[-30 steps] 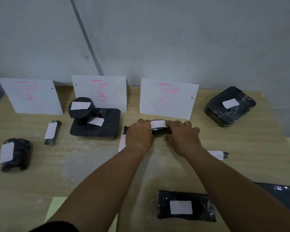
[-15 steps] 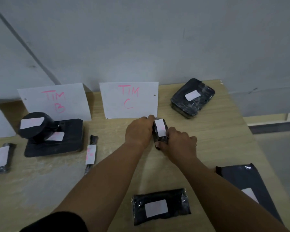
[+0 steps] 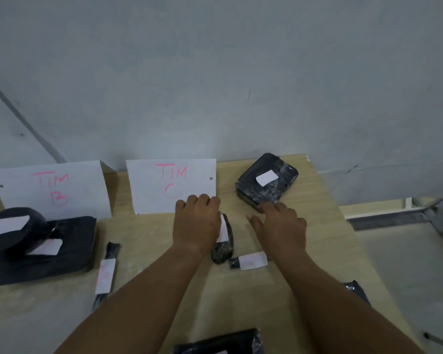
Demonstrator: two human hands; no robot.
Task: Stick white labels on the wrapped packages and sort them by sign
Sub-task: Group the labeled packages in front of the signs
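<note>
A small black wrapped package (image 3: 225,247) with a white label lies on the wooden table (image 3: 317,226), just in front of the TIM C sign (image 3: 151,190). My left hand (image 3: 197,224) covers its left side with curled fingers and holds it. Apart from it on the right, my right hand (image 3: 279,225) hovers with relaxed fingers and holds nothing, its fingertips near a large labelled black package (image 3: 279,180) at the back right. A thin labelled package (image 3: 250,261) lies just below the small one.
The TIM B sign (image 3: 51,190) stands at the left, with a round labelled package (image 3: 9,229) on a flat black one (image 3: 62,259) before it. A thin labelled stick package (image 3: 105,274) lies beside them. Another black package (image 3: 220,346) is at the near edge, and a black bag (image 3: 356,290) at the right edge.
My right hand has let go of the small package and moved right toward the large package. The small package now lies lower on the table under my left hand. The view shifted right.
</note>
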